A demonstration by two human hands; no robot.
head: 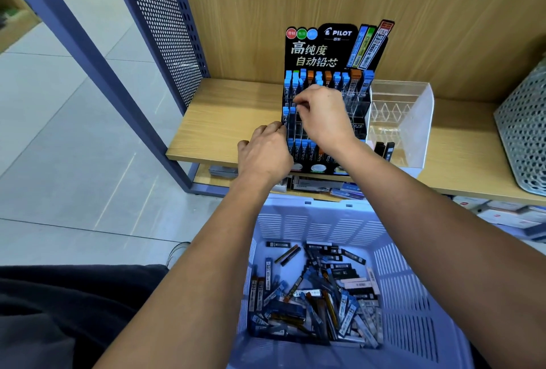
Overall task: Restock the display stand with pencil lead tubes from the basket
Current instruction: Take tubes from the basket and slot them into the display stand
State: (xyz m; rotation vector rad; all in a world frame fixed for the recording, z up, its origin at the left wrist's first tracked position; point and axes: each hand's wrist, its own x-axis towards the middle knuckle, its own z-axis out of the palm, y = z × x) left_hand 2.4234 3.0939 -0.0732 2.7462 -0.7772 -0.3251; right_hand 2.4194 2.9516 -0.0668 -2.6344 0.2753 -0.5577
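While your right hand (pixel 320 114) reaches across the front of the black Pilot display stand (pixel 328 49), its fingers are curled together at the middle tier, pinching something at a blue-capped tube (pixel 292 111) in the left columns; the fingertips hide the contact, so you cannot tell whether the tube is gripped or only pressed down into its slot. Your left hand (pixel 264 151) rests against the stand's lower left edge, fingers bent around that edge and thumb spread out to the side, steadying it.

The stand sits on a wooden shelf (pixel 224 120), upright against the wood-grain back panel. Its top tier (pixel 328 79) holds a row of tubes with blue and orange caps, the left slots of the middle tier hold 2 blue-capped tubes, and the bottom tier (pixel 304 150) shows more blue caps beside your wrists. Slots to the right of the middle tier look open.

Just beside the stand on its right stands a clear acrylic organizer (pixel 413 120), with 2 dark tubes (pixel 384 148) at its lower left corner. A grey perforated metal bin (pixel 523 138) is at the shelf's far right.

Below your forearms is the pale lavender plastic basket (pixel 413 294), its floor covered with a loose pile of pencil lead tubes (pixel 319 294), mostly blue and black, a few orange.
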